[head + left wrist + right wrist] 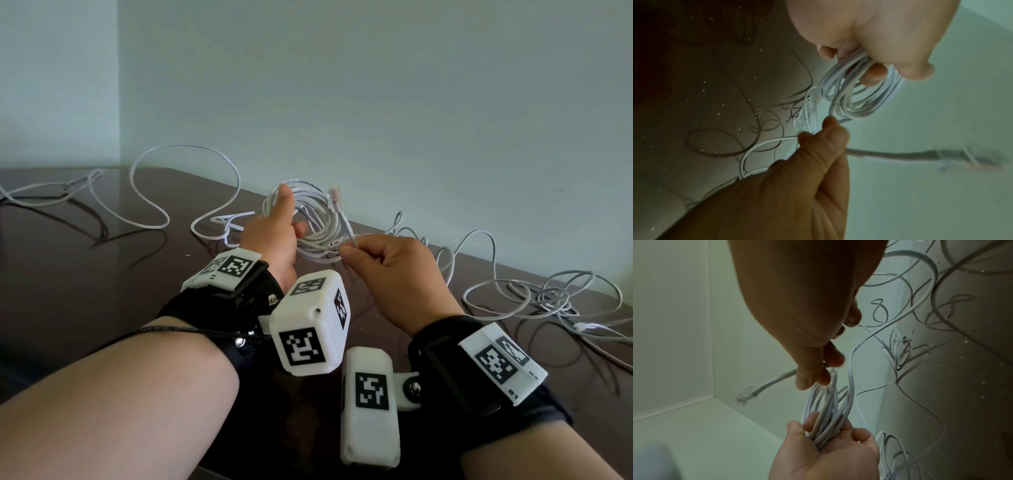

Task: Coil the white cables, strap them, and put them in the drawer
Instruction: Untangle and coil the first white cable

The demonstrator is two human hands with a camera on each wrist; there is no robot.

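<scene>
Above the dark table (85,274), my left hand (270,236) grips the coiled white cable (318,219), fingers curled through its loops, while my right hand (394,274) pinches its plug-tipped tail; loose cables (534,294) sprawl nearby.

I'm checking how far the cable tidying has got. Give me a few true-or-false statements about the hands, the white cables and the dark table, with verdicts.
1. The left hand grips a coiled bundle of white cable. True.
2. The right hand lies flat on the dark glossy wooden table. False: it is raised and pinches a strand of cable beside the coil.
3. The clear plastic plug at the cable's end sticks up free beside the coil. True.
4. All the white cables are already coiled. False: loose white cable sprawls on the table at the right, and more loose cable at the left.
5. A strap binds the coil. False: no strap shows on it.
</scene>
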